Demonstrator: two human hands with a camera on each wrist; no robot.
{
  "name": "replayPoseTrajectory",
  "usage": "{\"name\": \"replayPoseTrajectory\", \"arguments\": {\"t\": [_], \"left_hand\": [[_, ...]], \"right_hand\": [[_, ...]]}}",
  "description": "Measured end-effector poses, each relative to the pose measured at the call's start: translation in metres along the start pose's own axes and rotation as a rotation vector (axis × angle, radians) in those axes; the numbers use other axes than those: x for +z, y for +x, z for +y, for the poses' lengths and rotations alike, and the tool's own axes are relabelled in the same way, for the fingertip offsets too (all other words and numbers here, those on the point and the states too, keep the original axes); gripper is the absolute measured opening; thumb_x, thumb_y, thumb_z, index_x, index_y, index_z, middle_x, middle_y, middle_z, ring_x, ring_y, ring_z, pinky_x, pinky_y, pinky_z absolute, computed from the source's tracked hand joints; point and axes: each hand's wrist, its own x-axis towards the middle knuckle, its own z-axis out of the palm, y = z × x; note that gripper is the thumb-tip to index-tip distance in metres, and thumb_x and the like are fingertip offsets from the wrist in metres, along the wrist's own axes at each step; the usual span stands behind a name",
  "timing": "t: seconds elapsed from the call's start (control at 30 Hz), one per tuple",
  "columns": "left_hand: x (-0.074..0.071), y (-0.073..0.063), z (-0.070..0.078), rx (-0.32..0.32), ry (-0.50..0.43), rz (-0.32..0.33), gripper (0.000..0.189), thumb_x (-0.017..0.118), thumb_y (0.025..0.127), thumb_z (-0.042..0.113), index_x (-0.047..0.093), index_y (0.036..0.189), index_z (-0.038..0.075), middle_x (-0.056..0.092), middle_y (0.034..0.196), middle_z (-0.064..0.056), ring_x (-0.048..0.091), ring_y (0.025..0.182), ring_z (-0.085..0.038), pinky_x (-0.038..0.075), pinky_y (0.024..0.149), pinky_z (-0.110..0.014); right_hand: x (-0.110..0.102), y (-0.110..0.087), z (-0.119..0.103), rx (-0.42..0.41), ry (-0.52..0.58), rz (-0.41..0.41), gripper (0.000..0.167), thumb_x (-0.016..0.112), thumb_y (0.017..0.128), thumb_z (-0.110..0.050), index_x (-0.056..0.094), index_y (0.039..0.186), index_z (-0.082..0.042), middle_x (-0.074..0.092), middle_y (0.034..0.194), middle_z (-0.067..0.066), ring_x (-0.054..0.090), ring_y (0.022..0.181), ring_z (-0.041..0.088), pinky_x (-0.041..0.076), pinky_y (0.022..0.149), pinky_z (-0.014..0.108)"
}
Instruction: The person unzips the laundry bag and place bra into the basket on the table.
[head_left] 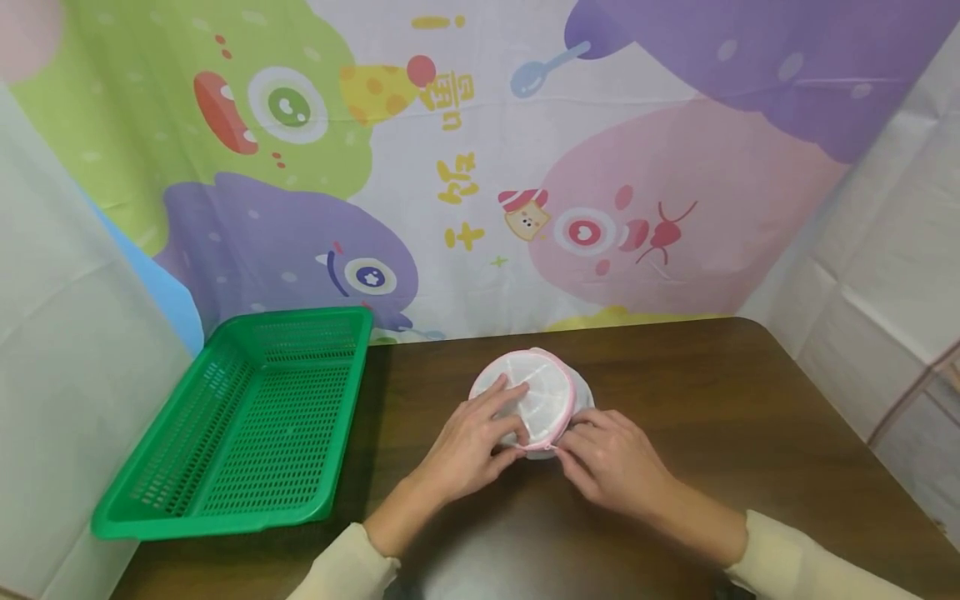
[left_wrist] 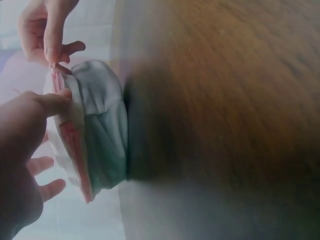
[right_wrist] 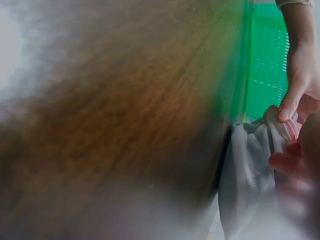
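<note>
A round white mesh laundry bag (head_left: 546, 392) with a pink zippered rim rests on the table, its soft grey-white side (left_wrist: 105, 145) showing in the left wrist view. My left hand (head_left: 468, 446) lies over its left front, fingers spread on the lid and thumb against the rim, pinching the edge. At the front right, my right hand (head_left: 618, 458) pinches the small zipper pull (left_wrist: 52, 65) between thumb and fingertip. Its other fingers curl by the bag's side. The pink zipper band (left_wrist: 75, 145) runs along the rim between lid and body.
A green perforated plastic basket (head_left: 341, 467) stands at the left of the dark brown wooden table (head_left: 712, 392). Behind the table hangs a cloth (head_left: 480, 292) printed with cartoon monsters. Pale sheets (head_left: 877, 250) close off both sides.
</note>
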Motion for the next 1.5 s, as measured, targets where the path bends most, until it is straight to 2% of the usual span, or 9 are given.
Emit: {"name": "replayPoseTrajectory", "arguments": {"t": [0.27,0.5,0.73,1.0,1.5], "left_hand": [[0.001,0.007,0.002,-0.04,-0.023,0.022,0.025,0.098,0.09,0.025,0.074,0.097,0.023,0.067,0.163,-0.012,0.057,0.158,-0.046,0.06,0.113,-0.063],[0.003,0.011,0.003,-0.018,-0.02,0.044,0.027,0.099,0.088,0.022,0.074,0.097,0.02,0.069,0.16,-0.013,0.063,0.153,-0.045,0.06,0.116,-0.06],[0.002,0.009,0.0,-0.005,-0.014,0.035,0.024,0.098,0.089,0.02,0.075,0.097,0.02,0.07,0.16,-0.012,0.065,0.151,-0.044,0.061,0.117,-0.054],[0.0,0.004,-0.005,-0.002,-0.047,0.043,0.024,0.097,0.09,0.017,0.074,0.096,0.02,0.069,0.16,-0.014,0.063,0.152,-0.046,0.061,0.117,-0.056],[0.004,0.01,0.002,-0.007,-0.036,0.039,0.027,0.099,0.088,0.024,0.073,0.096,0.02,0.069,0.16,-0.013,0.064,0.151,-0.045,0.058,0.12,-0.056]], "right_hand": [[0.0,0.009,0.002,0.009,0.003,-0.006,0.01,0.085,0.082,-0.012,0.076,0.086,-0.014,0.079,0.082,-0.004,0.078,0.095,0.021,0.062,0.077,0.038],[0.001,0.015,0.001,0.004,0.003,-0.006,0.011,0.085,0.082,-0.012,0.075,0.087,-0.016,0.078,0.082,-0.006,0.077,0.094,0.019,0.062,0.077,0.038],[0.003,0.013,0.001,0.009,-0.004,-0.018,0.011,0.086,0.082,-0.014,0.077,0.087,-0.016,0.079,0.083,-0.006,0.077,0.093,0.019,0.062,0.076,0.037],[0.002,0.011,0.003,0.014,-0.009,-0.017,0.011,0.088,0.085,-0.016,0.078,0.089,-0.014,0.082,0.085,-0.004,0.078,0.096,0.021,0.063,0.078,0.039],[0.001,0.015,-0.005,0.033,-0.011,-0.011,0.011,0.086,0.084,-0.015,0.076,0.086,-0.014,0.08,0.083,-0.003,0.076,0.09,0.02,0.061,0.074,0.037]]}}
